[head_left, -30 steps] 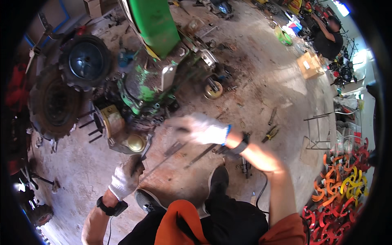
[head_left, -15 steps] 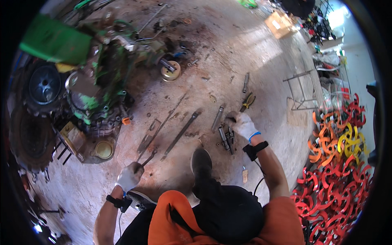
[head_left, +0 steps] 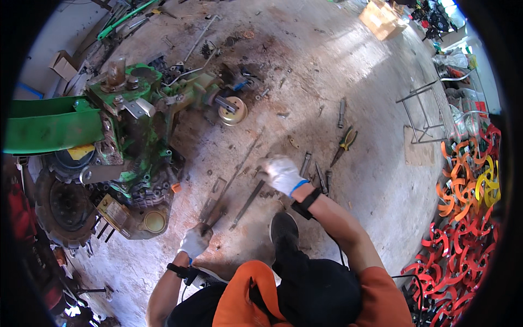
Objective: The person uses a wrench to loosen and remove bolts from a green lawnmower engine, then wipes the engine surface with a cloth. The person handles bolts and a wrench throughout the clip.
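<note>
My left hand (head_left: 194, 240), in a white work glove, is closed on a dark metal wrench (head_left: 214, 218) low in the middle, beside a flat slotted metal plate (head_left: 212, 197) and a long thin rod (head_left: 244, 161) lying on the concrete floor. My gloved right hand (head_left: 278, 173) is over the upper end of a long dark bar (head_left: 245, 204), fingers curled around something I cannot make out. Just right of it lie metal sockets and shafts (head_left: 320, 177) and yellow-and-black pliers (head_left: 347, 143). To the left stands the dismantled green machine housing (head_left: 129, 144), with a brass-coloured disc (head_left: 233, 110) at its shaft.
Tyred wheels (head_left: 62, 201) sit behind the housing at left. A green beam (head_left: 49, 128) sticks out leftward. At right stand a metal frame (head_left: 417, 114) and piles of red, orange and yellow curved blades (head_left: 452, 261). A cardboard box (head_left: 381, 20) is at upper right.
My view has swung rightward off the machine. In the last half second my right hand has moved left from beside the pliers and sockets to over the long bar; my left hand still holds the wrench.
</note>
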{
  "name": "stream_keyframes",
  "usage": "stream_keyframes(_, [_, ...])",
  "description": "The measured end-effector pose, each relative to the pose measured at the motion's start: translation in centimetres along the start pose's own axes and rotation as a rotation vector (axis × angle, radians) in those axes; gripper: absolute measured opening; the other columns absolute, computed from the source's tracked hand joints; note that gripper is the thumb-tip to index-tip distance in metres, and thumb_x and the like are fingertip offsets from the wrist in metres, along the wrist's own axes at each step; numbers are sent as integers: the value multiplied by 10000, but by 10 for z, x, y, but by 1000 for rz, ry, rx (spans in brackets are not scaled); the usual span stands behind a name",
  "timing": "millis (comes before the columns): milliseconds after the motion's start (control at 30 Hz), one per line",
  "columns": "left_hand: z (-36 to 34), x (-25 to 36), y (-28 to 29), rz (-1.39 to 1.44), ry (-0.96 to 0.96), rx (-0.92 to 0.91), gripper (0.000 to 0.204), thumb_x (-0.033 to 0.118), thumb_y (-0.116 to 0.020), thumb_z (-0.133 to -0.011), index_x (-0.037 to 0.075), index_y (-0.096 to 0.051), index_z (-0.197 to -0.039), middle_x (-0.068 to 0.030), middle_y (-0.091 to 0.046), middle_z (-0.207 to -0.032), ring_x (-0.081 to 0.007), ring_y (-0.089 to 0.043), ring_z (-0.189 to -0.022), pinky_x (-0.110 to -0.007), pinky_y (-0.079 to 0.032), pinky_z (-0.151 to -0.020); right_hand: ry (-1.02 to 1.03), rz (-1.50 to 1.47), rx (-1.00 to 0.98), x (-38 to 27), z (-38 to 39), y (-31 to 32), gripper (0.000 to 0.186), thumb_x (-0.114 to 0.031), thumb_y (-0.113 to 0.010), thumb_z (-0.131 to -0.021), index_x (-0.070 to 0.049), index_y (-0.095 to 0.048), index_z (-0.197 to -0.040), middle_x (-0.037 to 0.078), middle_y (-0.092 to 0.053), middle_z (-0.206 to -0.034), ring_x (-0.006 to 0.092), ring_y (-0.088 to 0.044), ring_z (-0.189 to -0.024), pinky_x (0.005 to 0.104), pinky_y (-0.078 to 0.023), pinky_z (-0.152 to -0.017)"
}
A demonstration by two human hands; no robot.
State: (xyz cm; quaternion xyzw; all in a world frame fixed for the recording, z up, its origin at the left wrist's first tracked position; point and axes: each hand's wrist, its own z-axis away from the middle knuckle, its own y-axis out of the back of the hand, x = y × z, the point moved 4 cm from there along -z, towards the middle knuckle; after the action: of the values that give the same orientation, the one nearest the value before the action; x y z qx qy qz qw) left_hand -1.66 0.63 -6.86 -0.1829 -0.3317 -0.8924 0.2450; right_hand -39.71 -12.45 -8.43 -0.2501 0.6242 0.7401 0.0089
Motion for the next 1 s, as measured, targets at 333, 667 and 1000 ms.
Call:
stream_keyframes(333, [-3,-20,-20,-34,34,40,432,360,-680,-1053,76,-719,-1377,-307,-778,-1221,-504,-744,-1168,-575,-601,-982,98,206,-126,-6,-28,-26,180,-156,-664,-941,-109,-837,-923,155,-824,-942,363,-804,-947,512,-633,-824])
stream_keyframes(667, [-12,-23,-16,-37,44,-40,495,387,-711,-1023,22,-730,-1358,-308,-777,-1251,-483,-743,-1207,-543,-598,-1027,86,117,-163,-34,-38,-29,228,-221,-645,-1012,-61,-800,-1062,179,-798,-1084,371,-767,-1026,511,-621,-883])
stream_keyframes(1000, [-4,-12,-13,-32,47,18,442,400,-689,-1044,95,-748,-1358,-300,-783,-1220,-493,-746,-1174,-558,-603,-1000,19,140,-219,19,-28,-24,313,-373,-707,-1023,-158,-782,-1237,186,-764,-1226,414,-754,-1113,533,-616,-930])
